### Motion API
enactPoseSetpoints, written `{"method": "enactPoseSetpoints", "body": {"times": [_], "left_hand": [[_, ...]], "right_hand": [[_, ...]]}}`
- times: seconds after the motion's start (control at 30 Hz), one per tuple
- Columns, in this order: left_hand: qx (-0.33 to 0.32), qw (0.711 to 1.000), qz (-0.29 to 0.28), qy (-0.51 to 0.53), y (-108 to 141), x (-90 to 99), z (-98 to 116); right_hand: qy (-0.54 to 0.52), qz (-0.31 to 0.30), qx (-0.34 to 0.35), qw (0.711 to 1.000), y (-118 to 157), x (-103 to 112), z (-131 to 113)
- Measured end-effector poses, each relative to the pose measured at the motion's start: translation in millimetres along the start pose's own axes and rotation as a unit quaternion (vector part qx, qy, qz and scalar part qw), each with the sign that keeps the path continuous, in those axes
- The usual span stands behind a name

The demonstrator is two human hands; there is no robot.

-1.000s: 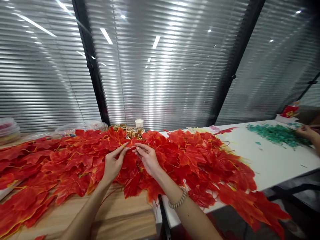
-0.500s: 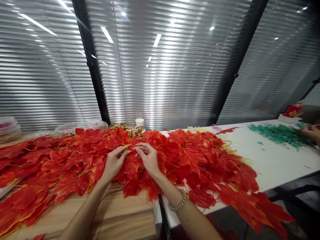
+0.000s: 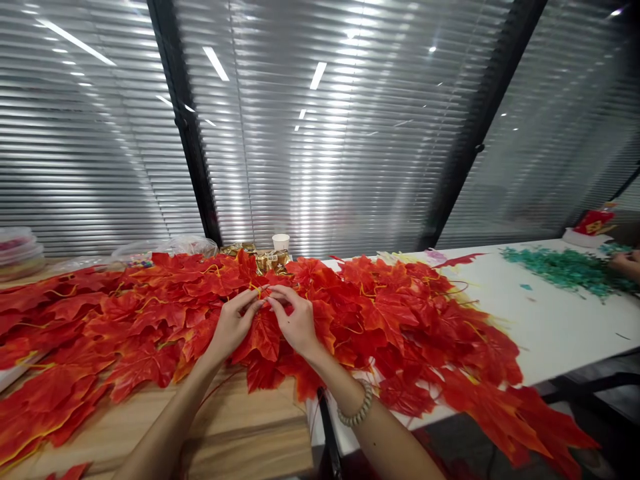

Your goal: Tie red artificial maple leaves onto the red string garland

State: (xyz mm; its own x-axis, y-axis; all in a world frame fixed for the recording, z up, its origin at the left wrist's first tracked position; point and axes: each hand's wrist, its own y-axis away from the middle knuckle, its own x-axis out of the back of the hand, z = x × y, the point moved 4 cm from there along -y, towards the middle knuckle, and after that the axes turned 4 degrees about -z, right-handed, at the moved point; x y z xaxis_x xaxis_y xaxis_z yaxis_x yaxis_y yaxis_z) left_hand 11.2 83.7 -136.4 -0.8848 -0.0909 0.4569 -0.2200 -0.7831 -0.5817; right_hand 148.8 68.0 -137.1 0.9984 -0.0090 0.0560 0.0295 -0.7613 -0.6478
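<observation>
Red artificial maple leaves [image 3: 385, 313] with yellow-orange edges and thin stems lie in a long heap across the tables. Over the middle of the heap, my left hand [image 3: 235, 323] pinches a thin yellowish stem at its fingertips. My right hand [image 3: 296, 321] is close beside it, thumb and fingers pressed together at the same stem. The fingertips of both hands nearly meet. A red leaf [image 3: 263, 333] hangs just below them. A thin dark red strand runs down beside my left forearm.
Behind the heap are a paper cup [image 3: 281, 242], gold wrappers [image 3: 267, 262] and plastic tubs [image 3: 19, 253]. Green pieces [image 3: 565, 267] lie on the white table [image 3: 530, 333] at the right, near another person's hand [image 3: 625, 265]. Window blinds stand behind.
My hands have drawn closer together at the fingertips, around the stem. The view has shifted slightly, and the other person's hand sits nearer the right edge.
</observation>
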Motion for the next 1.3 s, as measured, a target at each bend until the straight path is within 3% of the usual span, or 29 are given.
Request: {"method": "enactPoseSetpoints", "body": {"times": [0.23,0.77,1.3], "left_hand": [[-0.018,0.999,-0.03,-0.042,-1.2,-1.5,5.5],[0.01,0.998,-0.032,-0.059,-1.2,-1.6,0.1],[0.028,0.999,-0.042,-0.006,-0.7,-3.5,-3.0]], "right_hand": [[0.041,-0.011,0.054,0.998,0.3,-1.2,0.7],[0.045,-0.009,0.06,0.997,-0.6,0.3,0.4],[0.042,-0.025,0.056,0.997,-2.6,1.7,1.8]]}}
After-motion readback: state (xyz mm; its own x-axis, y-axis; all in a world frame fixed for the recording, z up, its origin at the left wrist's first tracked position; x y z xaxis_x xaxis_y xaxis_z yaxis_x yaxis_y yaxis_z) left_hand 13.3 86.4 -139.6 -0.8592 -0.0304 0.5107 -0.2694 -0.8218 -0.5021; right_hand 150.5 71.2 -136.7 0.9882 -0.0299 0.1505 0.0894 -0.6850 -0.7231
